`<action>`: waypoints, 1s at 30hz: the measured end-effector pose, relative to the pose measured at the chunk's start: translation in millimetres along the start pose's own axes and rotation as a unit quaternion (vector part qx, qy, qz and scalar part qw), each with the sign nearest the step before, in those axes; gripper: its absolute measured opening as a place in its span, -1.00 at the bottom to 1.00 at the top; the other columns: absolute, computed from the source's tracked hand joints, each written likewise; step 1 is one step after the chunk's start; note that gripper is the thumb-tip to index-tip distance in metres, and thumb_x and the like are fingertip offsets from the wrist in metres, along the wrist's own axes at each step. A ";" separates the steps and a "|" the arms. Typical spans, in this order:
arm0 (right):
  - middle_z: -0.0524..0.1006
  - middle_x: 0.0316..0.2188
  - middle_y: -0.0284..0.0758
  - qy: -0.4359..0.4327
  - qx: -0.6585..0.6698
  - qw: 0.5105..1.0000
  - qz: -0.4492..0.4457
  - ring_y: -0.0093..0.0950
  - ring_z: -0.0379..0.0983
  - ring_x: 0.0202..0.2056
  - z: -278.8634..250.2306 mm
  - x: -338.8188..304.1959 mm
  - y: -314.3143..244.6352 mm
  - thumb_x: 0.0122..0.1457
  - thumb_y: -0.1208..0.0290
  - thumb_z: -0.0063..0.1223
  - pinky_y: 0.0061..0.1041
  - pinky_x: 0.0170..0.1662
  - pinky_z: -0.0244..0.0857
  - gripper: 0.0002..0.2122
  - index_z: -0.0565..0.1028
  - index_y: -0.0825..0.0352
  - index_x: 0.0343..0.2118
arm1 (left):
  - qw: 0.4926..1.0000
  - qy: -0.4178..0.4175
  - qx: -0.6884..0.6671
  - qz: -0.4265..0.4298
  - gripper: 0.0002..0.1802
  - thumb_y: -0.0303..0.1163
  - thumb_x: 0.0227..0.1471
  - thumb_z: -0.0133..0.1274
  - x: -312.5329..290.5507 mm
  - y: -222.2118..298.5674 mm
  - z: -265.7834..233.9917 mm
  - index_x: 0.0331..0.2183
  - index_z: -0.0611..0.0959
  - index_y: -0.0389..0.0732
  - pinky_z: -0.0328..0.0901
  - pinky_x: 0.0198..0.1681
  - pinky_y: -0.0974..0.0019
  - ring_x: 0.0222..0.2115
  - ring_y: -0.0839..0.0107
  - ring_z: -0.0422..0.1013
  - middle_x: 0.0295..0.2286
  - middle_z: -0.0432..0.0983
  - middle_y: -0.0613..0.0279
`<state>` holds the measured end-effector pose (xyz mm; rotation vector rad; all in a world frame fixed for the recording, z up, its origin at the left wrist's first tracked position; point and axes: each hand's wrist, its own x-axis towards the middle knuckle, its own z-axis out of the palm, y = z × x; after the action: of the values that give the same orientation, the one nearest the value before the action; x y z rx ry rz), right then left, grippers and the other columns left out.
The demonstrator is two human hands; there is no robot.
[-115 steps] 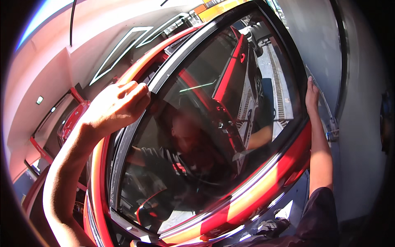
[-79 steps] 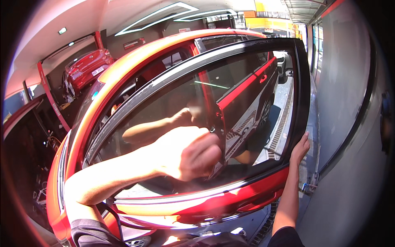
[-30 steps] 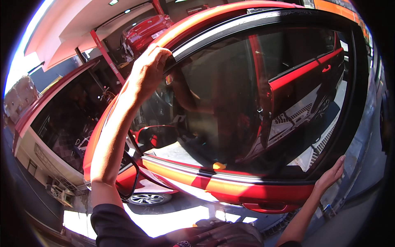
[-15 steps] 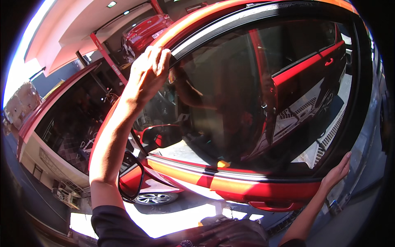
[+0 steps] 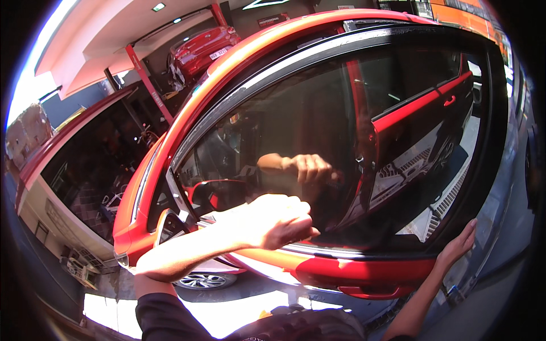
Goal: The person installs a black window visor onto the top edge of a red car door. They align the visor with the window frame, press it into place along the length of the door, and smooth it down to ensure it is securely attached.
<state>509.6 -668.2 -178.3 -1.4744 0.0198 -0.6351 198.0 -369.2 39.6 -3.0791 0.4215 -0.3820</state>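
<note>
An open red car door (image 5: 364, 270) with a dark glass window (image 5: 318, 131) and black frame stands before me. My left hand (image 5: 281, 221) is closed in a fist, knuckles up, low in front of the pane just above the sill. What its fingers hold, if anything, is hidden. Its reflection shows in the glass. My right hand (image 5: 459, 245) lies along the door's rear edge at the lower corner of the window, its fingers stretched out. Below the sill is the red door handle (image 5: 372, 291).
The side mirror (image 5: 168, 227) sits behind my left forearm. Below that arm is a silver car wheel (image 5: 205, 281). Farther off, another red car (image 5: 202, 48) is raised beside a red lift post (image 5: 149, 82). A garage opening (image 5: 85, 153) lies at the left.
My left hand has left the upper window frame and come down and right to the sill. A small yellow-orange thing on the sill no longer shows. My right hand stays at the door's edge.
</note>
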 end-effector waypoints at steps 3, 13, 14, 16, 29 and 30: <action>0.35 0.18 0.08 -0.012 0.003 1.000 -0.008 -0.13 0.28 0.22 -1.3 3.8 6.2 0.40 0.06 -0.19 -0.36 0.31 0.03 -0.41 0.32 0.62 0.15 | 0.997 -0.003 0.037 0.063 -0.64 -0.37 0.10 0.10 7.4 13.0 13.5 -0.05 0.54 -0.26 0.35 -0.34 0.21 -0.42 0.23 0.43 -0.41 0.43 0.17; 0.35 0.19 0.05 -0.002 0.004 1.000 0.006 -0.19 0.27 0.23 -3.4 3.2 7.9 0.39 0.08 -0.16 -0.38 0.31 0.03 -0.43 0.33 0.60 0.16 | 0.900 0.301 0.287 -0.132 -0.85 -0.50 0.06 0.18 16.9 -115.4 -96.6 -0.25 0.66 -0.20 0.43 -0.31 0.28 -0.36 0.23 0.54 -0.36 0.54 0.18; 0.35 0.19 0.03 -0.003 -0.004 1.000 0.012 -0.21 0.28 0.23 -4.5 2.1 8.0 0.39 0.09 -0.15 -0.38 0.31 0.04 -0.44 0.33 0.59 0.16 | 0.900 0.287 0.301 -0.133 -0.87 -0.50 0.06 0.18 20.1 -113.3 -98.6 -0.27 0.66 -0.20 0.43 -0.32 0.27 -0.36 0.22 0.54 -0.36 0.54 0.18; 0.36 0.19 0.03 0.006 -0.004 1.000 0.011 -0.21 0.28 0.22 -4.9 2.1 7.5 0.39 0.08 -0.15 -0.38 0.31 0.04 -0.43 0.33 0.59 0.16 | 0.896 0.261 0.339 -0.116 -0.92 -0.49 0.06 0.16 26.8 -110.0 -103.7 -0.32 0.63 -0.19 0.42 -0.35 0.24 -0.40 0.19 0.53 -0.41 0.51 0.19; 0.39 0.16 0.05 0.018 -0.013 1.000 0.007 -0.18 0.31 0.20 -3.4 0.1 7.6 0.38 0.05 -0.15 -0.38 0.28 0.07 -0.41 0.34 0.60 0.15 | 0.820 0.241 0.516 -0.049 -0.86 -0.54 0.00 0.13 28.9 -128.2 -97.2 -0.36 0.50 -0.21 0.37 -0.36 0.20 -0.39 0.19 0.43 -0.43 0.39 0.14; 0.40 0.15 0.05 0.013 -0.006 1.000 0.003 -0.18 0.32 0.18 -3.9 1.3 10.8 0.39 0.05 -0.16 -0.39 0.27 0.07 -0.41 0.35 0.60 0.14 | 0.819 0.263 0.507 -0.049 -0.86 -0.55 0.01 0.13 28.8 -130.5 -97.3 -0.35 0.50 -0.21 0.37 -0.37 0.19 -0.40 0.18 0.43 -0.43 0.40 0.13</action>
<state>513.4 -672.6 -188.2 -1.4771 0.0485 -0.6490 235.8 -248.9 146.5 -1.9126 0.0029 -1.0516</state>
